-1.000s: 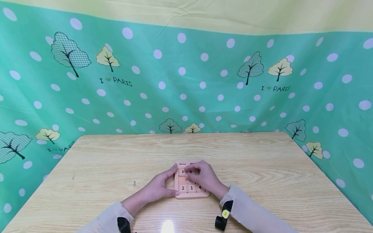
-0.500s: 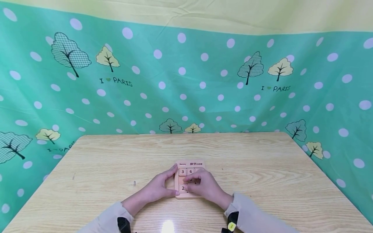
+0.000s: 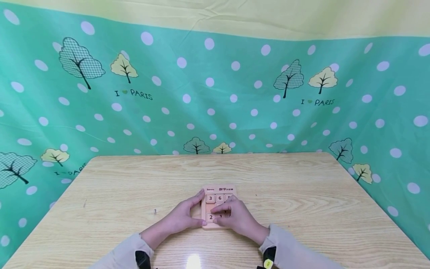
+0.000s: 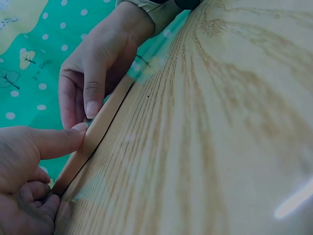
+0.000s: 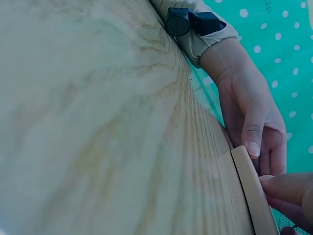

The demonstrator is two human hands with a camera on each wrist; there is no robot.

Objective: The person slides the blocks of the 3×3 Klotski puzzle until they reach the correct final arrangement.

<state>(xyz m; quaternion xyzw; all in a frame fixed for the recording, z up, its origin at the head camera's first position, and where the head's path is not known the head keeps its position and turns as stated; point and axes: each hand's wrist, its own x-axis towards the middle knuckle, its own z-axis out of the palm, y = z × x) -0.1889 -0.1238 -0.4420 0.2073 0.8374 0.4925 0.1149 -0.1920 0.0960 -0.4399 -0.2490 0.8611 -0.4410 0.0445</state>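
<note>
A pink sliding number puzzle (image 3: 211, 225) lies flat on the table. My left hand (image 3: 179, 216) grips its left side, with the index finger at the upper corner and the thumb at the lower one. Over the lower right tiles is my right hand (image 3: 238, 216), its thumb and index finger apart and their tips on or just above the tiles. Tiles 3 (image 3: 210, 198), 6 (image 3: 220, 198) and 2 (image 3: 211, 217) show. A gap is at the middle left. The right hand covers most other tiles. In the left wrist view the board's front edge (image 4: 93, 137) is seen side-on.
The wood-grain table (image 3: 134, 179) extends around the board. A small dark speck (image 3: 155, 212) lies left of the hands. Behind the table hangs a green dotted cloth (image 3: 235, 86) with printed trees.
My right hand has moved down the board toward the bottom row, uncovering the printed title and the top-row tiles. My left hand has stayed in place.
</note>
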